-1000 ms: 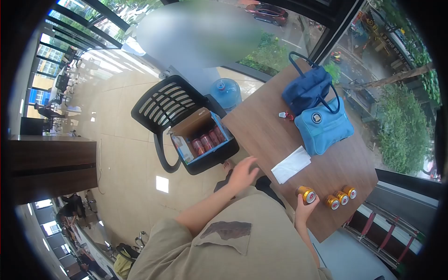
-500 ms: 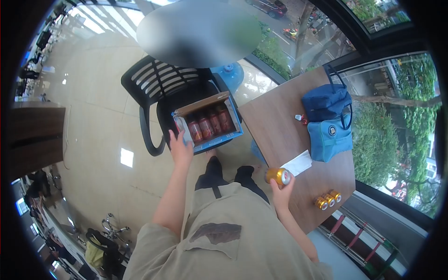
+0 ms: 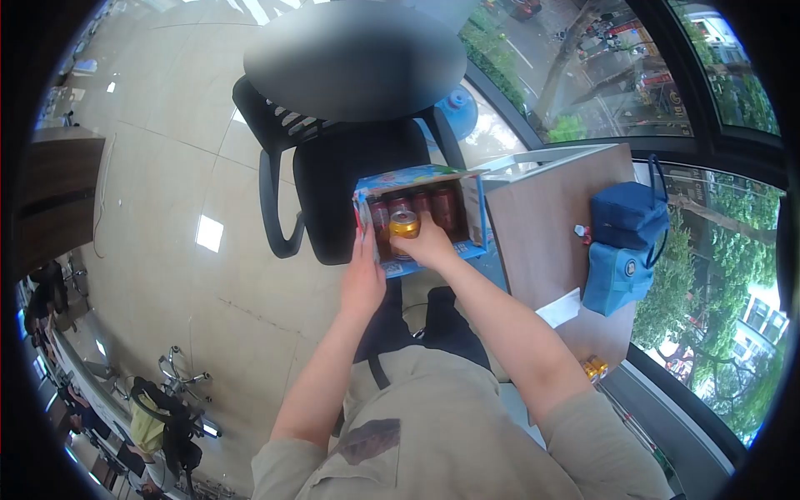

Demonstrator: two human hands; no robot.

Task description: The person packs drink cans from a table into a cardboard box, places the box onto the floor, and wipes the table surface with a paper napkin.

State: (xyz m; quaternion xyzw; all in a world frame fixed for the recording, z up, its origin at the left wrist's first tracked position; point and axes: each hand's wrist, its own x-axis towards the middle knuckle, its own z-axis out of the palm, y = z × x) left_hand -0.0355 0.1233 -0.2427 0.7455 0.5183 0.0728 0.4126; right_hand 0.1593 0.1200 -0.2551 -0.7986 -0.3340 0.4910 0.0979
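Note:
A blue cardboard box [image 3: 421,177] lies at the front of a black chair's seat, its open side showing several red cans [image 3: 444,208] in a row. My right hand [image 3: 428,242] grips a gold can [image 3: 404,223] at the box's opening, in front of the red cans. Against the box's left side lies my left hand [image 3: 363,279], its fingers stretched out along the cardboard. Part of the box's inside is hidden by the gold can and my right hand.
The black chair [image 3: 321,200] stands left of a wooden table [image 3: 533,225]. On the table are a dark blue bag [image 3: 627,215], a light blue bag [image 3: 617,279], white paper [image 3: 560,308] and gold cans [image 3: 594,367]. Behind the chair is a water bottle [image 3: 457,114].
My right hand has carried the gold can from the table to the box's opening. My left hand has moved to the box's left side. The box now sits nearer the table, more upright in view.

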